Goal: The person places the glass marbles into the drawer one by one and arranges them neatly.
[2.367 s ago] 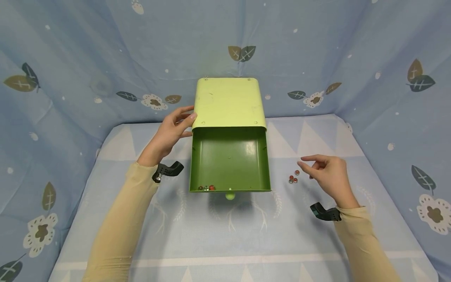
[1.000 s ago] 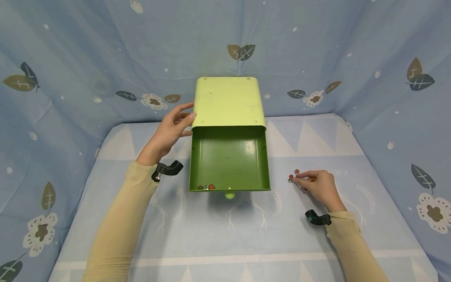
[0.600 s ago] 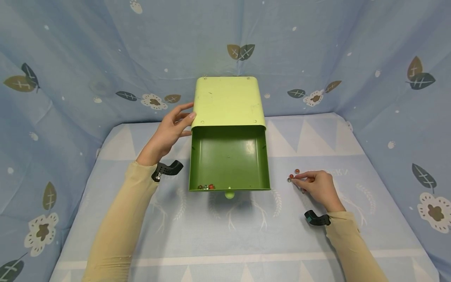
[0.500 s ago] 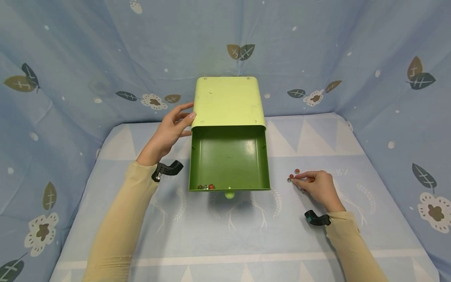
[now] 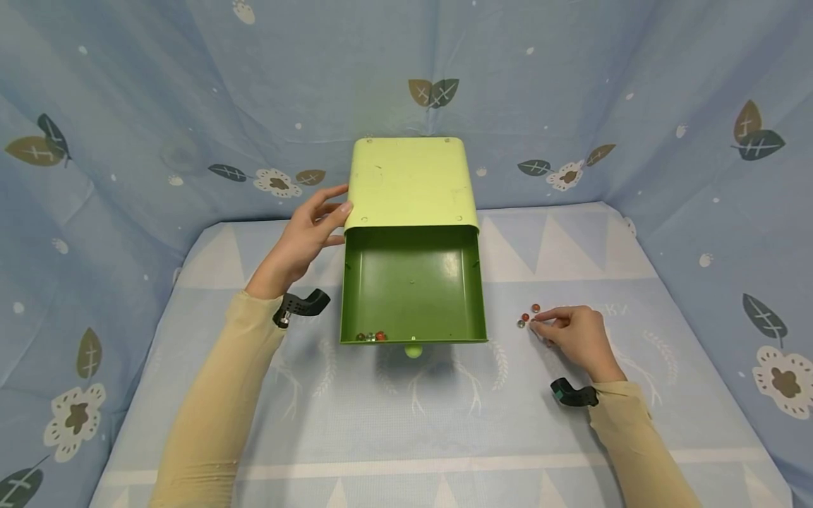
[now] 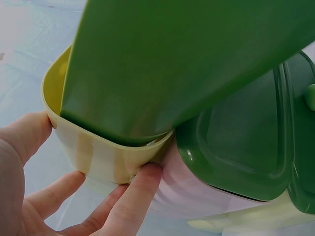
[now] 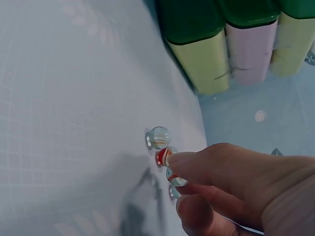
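I am at the picking-up step: my right hand (image 5: 574,333), at the right of the head view, is down on the blue patterned tabletop (image 5: 406,416) among the small glass marbles (image 5: 527,318) that lie loose there, right of the drawer. In the right wrist view my forefinger and thumb (image 7: 197,214) are curled close together and pinch one clear marble with a coloured swirl (image 7: 175,179); a red marble (image 7: 163,156) sits touching my fingertip and a clear one (image 7: 158,137) lies just beside it, further up the frame. A fourth seems half hidden under my fingers; I cannot tell for sure.

My left hand (image 5: 303,236), at centre left of the head view, rests with relaxed, nearly straight fingers against the left front corner of the pale green plastic cabinet (image 5: 411,183). The left wrist view shows my fingertips (image 6: 140,184) touching that rounded shell, bracing it rather than gripping.

The dark green plastic drawer (image 5: 413,282) is pulled out toward me in the middle of the frame, and a few marbles (image 5: 371,337) already lie in its lower left corner, against the front wall above the round green knob (image 5: 413,351).

As I judge it, the next move calls for a firm pinch so the smooth marble does not slip out, a clean lift without knocking its neighbours, and a carry leftward over the drawer's right wall before letting go low inside.
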Action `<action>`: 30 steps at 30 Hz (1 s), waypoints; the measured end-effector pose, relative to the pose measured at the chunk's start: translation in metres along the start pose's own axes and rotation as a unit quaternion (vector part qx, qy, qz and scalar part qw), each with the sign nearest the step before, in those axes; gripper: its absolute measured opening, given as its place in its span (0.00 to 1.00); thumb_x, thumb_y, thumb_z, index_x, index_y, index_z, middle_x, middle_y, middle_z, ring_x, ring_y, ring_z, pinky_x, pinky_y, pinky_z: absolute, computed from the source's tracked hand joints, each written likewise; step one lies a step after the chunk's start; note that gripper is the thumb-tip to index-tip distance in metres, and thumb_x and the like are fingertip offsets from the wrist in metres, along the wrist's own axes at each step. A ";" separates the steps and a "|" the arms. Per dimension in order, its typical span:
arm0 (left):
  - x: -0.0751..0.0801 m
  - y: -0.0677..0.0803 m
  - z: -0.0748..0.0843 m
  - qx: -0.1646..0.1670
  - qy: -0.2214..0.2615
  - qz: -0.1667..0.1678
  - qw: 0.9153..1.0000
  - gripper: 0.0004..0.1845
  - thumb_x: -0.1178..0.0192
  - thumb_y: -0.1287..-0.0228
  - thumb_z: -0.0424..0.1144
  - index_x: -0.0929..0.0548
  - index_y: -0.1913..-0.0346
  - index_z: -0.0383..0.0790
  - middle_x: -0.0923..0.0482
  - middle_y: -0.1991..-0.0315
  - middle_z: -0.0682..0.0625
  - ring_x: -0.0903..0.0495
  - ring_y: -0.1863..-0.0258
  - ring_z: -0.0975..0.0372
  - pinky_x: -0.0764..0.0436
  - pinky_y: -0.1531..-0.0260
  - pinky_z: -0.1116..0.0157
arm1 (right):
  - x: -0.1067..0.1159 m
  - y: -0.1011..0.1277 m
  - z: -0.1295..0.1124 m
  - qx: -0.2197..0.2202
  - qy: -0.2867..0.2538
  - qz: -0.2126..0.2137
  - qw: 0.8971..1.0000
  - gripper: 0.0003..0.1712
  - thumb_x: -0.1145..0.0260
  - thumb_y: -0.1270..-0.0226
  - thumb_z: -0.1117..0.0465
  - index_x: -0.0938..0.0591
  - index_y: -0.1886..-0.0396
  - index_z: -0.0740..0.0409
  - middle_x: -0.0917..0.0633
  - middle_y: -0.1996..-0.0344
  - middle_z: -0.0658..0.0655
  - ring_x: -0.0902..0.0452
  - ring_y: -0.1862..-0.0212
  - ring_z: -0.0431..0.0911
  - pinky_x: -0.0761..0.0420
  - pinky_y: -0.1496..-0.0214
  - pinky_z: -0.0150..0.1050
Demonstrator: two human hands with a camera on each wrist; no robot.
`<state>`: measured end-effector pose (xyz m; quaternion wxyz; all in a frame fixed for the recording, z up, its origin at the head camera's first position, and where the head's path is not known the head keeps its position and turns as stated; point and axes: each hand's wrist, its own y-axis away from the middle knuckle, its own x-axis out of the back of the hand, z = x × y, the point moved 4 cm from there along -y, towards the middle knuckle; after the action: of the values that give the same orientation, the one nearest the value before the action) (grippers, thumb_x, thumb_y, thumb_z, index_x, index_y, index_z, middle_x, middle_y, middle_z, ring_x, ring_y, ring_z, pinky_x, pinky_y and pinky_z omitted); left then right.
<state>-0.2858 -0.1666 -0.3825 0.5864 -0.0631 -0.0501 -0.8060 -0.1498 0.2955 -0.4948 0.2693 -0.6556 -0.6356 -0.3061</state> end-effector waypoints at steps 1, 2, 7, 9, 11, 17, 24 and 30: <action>0.000 0.000 0.000 0.000 -0.001 0.000 1.000 0.34 0.40 0.14 0.54 0.36 0.13 0.54 0.33 0.22 0.40 0.26 0.27 0.47 0.20 0.30 0.43 | 0.001 0.001 -0.001 -0.001 0.002 0.000 1.000 0.14 0.20 0.27 0.60 0.06 0.53 0.68 0.12 0.79 0.51 0.19 0.77 0.47 0.26 0.75 0.35; 0.000 0.000 -0.001 -0.001 -0.001 0.001 1.000 0.34 0.40 0.14 0.54 0.36 0.13 0.54 0.33 0.22 0.40 0.26 0.27 0.47 0.20 0.30 0.43 | 0.002 0.001 -0.002 -0.001 0.003 0.000 1.000 0.14 0.20 0.27 0.60 0.06 0.53 0.68 0.12 0.78 0.51 0.19 0.76 0.47 0.25 0.75 0.35; 0.001 0.000 -0.002 0.000 0.000 0.002 1.000 0.34 0.40 0.14 0.54 0.35 0.13 0.54 0.33 0.22 0.41 0.27 0.26 0.47 0.21 0.30 0.43 | 0.007 0.005 -0.012 0.002 0.005 0.002 1.000 0.14 0.20 0.27 0.60 0.06 0.53 0.68 0.12 0.78 0.53 0.21 0.77 0.48 0.28 0.77 0.35; 0.001 0.000 -0.002 0.000 0.000 0.002 1.000 0.34 0.40 0.14 0.54 0.35 0.13 0.54 0.33 0.22 0.41 0.27 0.27 0.47 0.20 0.30 0.43 | 0.010 0.008 -0.017 0.007 0.005 0.002 1.000 0.14 0.20 0.28 0.60 0.06 0.53 0.67 0.12 0.78 0.54 0.24 0.78 0.47 0.31 0.79 0.35; 0.001 -0.001 -0.001 0.000 0.001 0.001 1.000 0.34 0.40 0.14 0.54 0.35 0.13 0.54 0.33 0.22 0.41 0.26 0.27 0.47 0.20 0.30 0.43 | 0.013 0.010 -0.023 0.013 0.005 0.002 1.000 0.14 0.20 0.28 0.59 0.06 0.53 0.67 0.12 0.78 0.55 0.27 0.79 0.45 0.33 0.80 0.35; 0.000 0.000 -0.001 0.000 0.001 0.001 1.000 0.34 0.40 0.14 0.54 0.35 0.13 0.54 0.33 0.22 0.40 0.26 0.27 0.47 0.20 0.30 0.43 | 0.025 0.019 -0.044 0.060 0.006 0.015 0.998 0.13 0.18 0.29 0.58 0.05 0.54 0.64 0.13 0.80 0.53 0.27 0.81 0.42 0.34 0.81 0.34; 0.000 0.000 0.001 -0.001 -0.001 0.004 1.000 0.34 0.41 0.14 0.53 0.35 0.13 0.53 0.33 0.22 0.40 0.26 0.27 0.46 0.20 0.30 0.43 | 0.036 0.032 -0.076 0.106 0.003 0.039 0.994 0.09 0.17 0.31 0.59 0.04 0.56 0.59 0.15 0.81 0.47 0.24 0.79 0.42 0.27 0.79 0.34; -0.001 0.000 0.001 -0.003 -0.003 0.004 1.000 0.34 0.41 0.14 0.53 0.35 0.13 0.53 0.33 0.22 0.40 0.26 0.27 0.47 0.20 0.30 0.44 | 0.046 0.042 -0.101 0.131 0.005 0.053 0.990 0.07 0.15 0.33 0.58 0.03 0.59 0.55 0.16 0.80 0.43 0.24 0.78 0.42 0.25 0.77 0.34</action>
<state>-0.2853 -0.1661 -0.3816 0.5895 -0.0673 -0.0489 -0.8035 -0.1131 0.2490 -0.3920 0.3722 -0.6457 -0.6332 -0.2088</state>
